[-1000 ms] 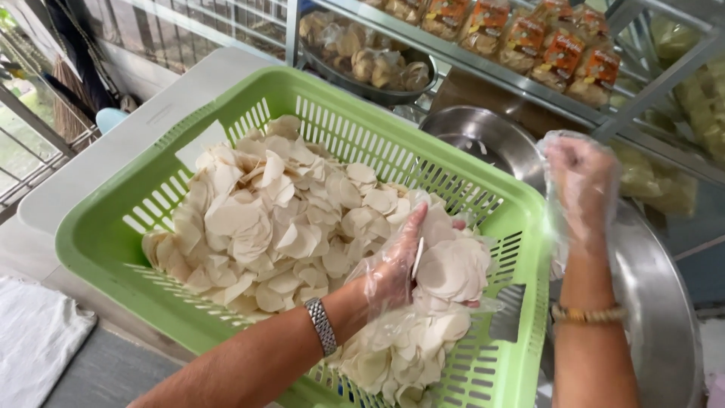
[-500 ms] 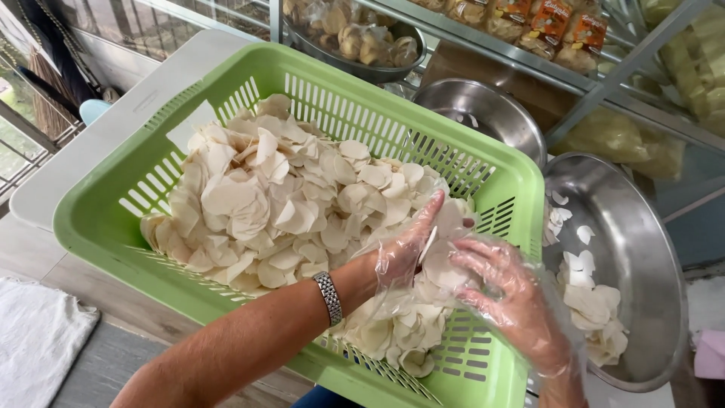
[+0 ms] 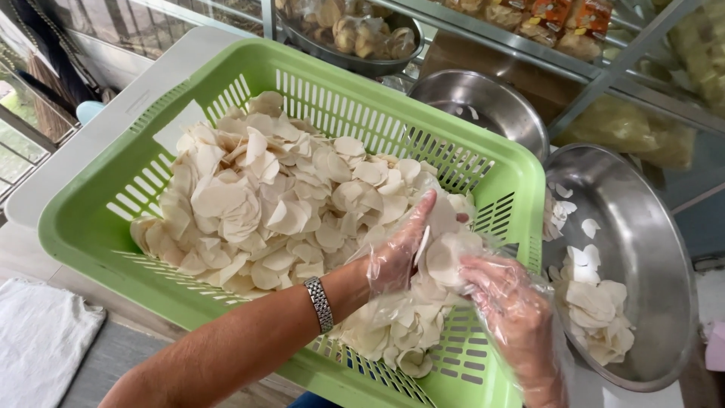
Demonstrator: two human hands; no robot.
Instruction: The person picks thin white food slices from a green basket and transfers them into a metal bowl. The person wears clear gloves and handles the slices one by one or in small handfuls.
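A green slotted plastic basket (image 3: 91,227) holds a big heap of thin, pale round chips (image 3: 257,196). My left hand (image 3: 400,249), in a clear plastic glove with a metal watch on the wrist, rests on the chips at the basket's right end, fingers around a small stack. My right hand (image 3: 506,302), also gloved, comes in from the lower right and grips the same clump of chips (image 3: 445,257) from the other side. Both hands are inside the basket, close together.
A wide steel bowl (image 3: 657,287) with some chips sits right of the basket; a second steel bowl (image 3: 483,98) stands behind it. A glass shelf at the back carries a tray of bagged snacks (image 3: 355,30). A white cloth (image 3: 38,340) lies lower left.
My right hand came down from above the steel bowl into the basket and closed on the chips beside my left hand. The view shifted slightly right.
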